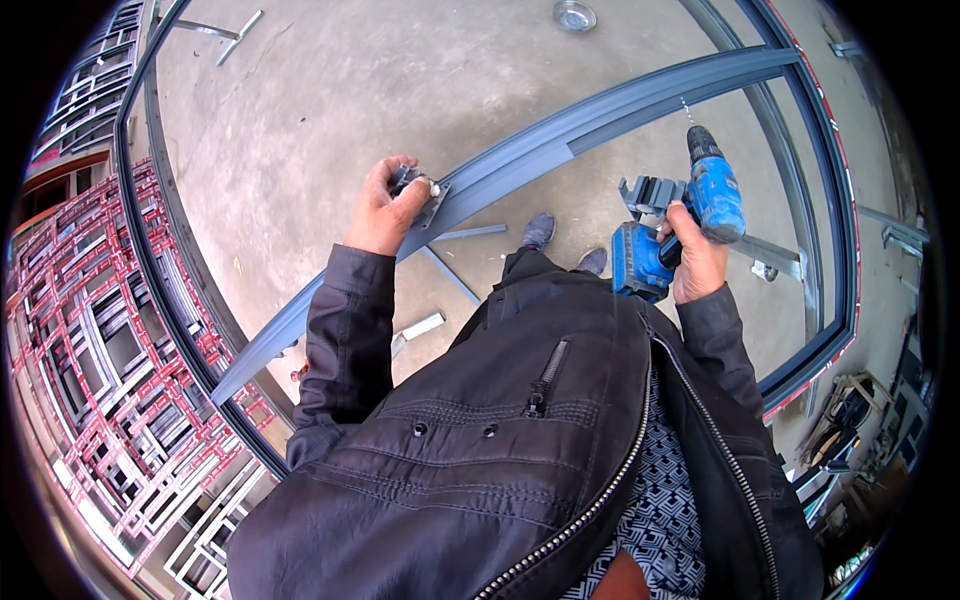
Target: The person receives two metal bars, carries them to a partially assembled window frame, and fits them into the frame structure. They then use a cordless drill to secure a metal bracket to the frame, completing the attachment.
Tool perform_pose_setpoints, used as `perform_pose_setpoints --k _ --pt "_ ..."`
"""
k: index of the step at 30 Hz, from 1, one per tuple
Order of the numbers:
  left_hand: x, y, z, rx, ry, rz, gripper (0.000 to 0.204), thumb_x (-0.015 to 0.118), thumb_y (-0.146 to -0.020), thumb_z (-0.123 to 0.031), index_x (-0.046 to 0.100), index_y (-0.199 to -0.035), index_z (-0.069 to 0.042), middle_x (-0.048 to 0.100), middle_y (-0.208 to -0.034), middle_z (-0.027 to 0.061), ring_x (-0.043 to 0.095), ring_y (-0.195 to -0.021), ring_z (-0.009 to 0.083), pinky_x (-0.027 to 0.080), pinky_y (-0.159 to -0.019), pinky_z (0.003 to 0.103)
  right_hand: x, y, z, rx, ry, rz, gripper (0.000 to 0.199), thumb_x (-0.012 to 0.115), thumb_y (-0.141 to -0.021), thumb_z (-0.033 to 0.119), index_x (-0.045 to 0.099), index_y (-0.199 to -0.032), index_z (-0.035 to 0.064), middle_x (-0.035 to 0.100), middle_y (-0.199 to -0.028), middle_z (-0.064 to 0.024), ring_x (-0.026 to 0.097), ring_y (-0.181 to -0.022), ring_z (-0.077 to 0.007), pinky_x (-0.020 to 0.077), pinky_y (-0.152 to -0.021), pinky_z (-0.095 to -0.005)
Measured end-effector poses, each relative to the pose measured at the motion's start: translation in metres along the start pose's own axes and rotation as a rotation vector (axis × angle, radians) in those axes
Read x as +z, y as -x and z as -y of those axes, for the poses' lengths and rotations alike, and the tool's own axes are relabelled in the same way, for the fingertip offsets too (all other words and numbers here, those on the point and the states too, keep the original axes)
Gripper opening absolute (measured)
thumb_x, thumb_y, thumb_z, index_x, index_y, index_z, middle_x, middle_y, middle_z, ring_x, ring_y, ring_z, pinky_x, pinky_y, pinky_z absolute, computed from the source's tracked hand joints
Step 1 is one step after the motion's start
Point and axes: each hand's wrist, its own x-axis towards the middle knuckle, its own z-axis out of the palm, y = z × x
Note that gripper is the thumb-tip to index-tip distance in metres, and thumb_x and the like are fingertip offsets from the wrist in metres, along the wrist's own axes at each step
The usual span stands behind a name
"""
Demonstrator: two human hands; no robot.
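Observation:
My right hand [692, 262] is closed round the grip of a blue cordless drill [716, 195]. Its black chuck carries a thin bit that points away from me. A short grey grooved profile piece [655, 192] shows beside that hand's fingers; whether the hand holds it too I cannot tell. Over to the left, my left hand [382, 208] pinches a small dark metal fitting with a flat plate [434, 208], partly covered by the fingers. The fitting is at a long grey metal frame bar [520, 158], which crosses in front of me.
A large grey frame [832, 250] surrounds me, with uprights at both sides. Many red-and-white taped frames [110, 350] are stacked at left. A round metal dish [575, 15] lies on the concrete floor, and metal offcuts [418, 327] lie near my feet. Assorted materials [850, 425] crowd the right.

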Motion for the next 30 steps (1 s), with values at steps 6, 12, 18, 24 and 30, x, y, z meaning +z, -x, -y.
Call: perform_pose_setpoints --k 6,12,18,24,30 --pt "0.001 0.010 -0.013 0.020 0.063 -0.022 0.053 0.080 -0.093 -0.035 0.062 -0.124 0.004 0.069 -0.097 0.0076 0.064 -0.089 0.0131 0.052 -0.083 0.028 0.000 0.000 0.000 0.019 0.008 0.013 0.019 0.078 -0.088 0.013 0.066 -0.101 0.0047 0.064 -0.083 -0.0034 0.060 -0.072 -0.0152 0.0479 -0.069 -0.0333" --pt "-0.006 0.009 -0.013 -0.034 0.047 0.008 0.051 0.082 -0.092 -0.038 0.069 -0.115 0.005 0.072 -0.091 0.0064 0.066 -0.084 0.0123 0.053 -0.079 0.027 0.000 -0.001 -0.003 0.005 0.017 0.015 0.019 0.079 -0.088 0.015 0.068 -0.100 0.0043 0.065 -0.079 -0.0039 0.061 -0.071 -0.0164 0.0490 -0.070 -0.0333" --pt "-0.003 0.011 -0.016 -0.061 -0.167 0.040 0.048 0.080 -0.093 -0.040 0.073 -0.112 0.003 0.074 -0.088 0.0076 0.066 -0.082 0.0127 0.053 -0.078 0.029 0.003 0.000 -0.003 0.000 0.020 0.004 0.019 0.079 -0.089 0.015 0.069 -0.100 0.0040 0.065 -0.078 -0.0043 0.061 -0.071 -0.0167 0.0496 -0.070 -0.0334" --pt "-0.006 0.004 -0.004 -0.102 -0.332 0.085 0.050 0.073 -0.095 -0.049 0.077 -0.105 0.000 0.075 -0.087 0.0133 0.069 -0.082 0.0195 0.055 -0.080 0.034 0.006 0.002 -0.003 0.020 0.017 0.002 0.021 0.079 -0.087 0.014 0.066 -0.101 0.0039 0.064 -0.083 -0.0037 0.060 -0.073 -0.0151 0.0480 -0.070 -0.0331" --pt "-0.015 -0.003 0.003 -0.132 -0.306 0.168 0.055 0.070 -0.096 -0.054 0.078 -0.110 -0.002 0.076 -0.091 0.0125 0.070 -0.086 0.0200 0.054 -0.082 0.035 0.007 0.003 -0.005 0.018 0.016 -0.012 0.022 0.079 -0.087 0.014 0.066 -0.102 0.0037 0.064 -0.083 -0.0037 0.060 -0.072 -0.0152 0.0482 -0.070 -0.0332"
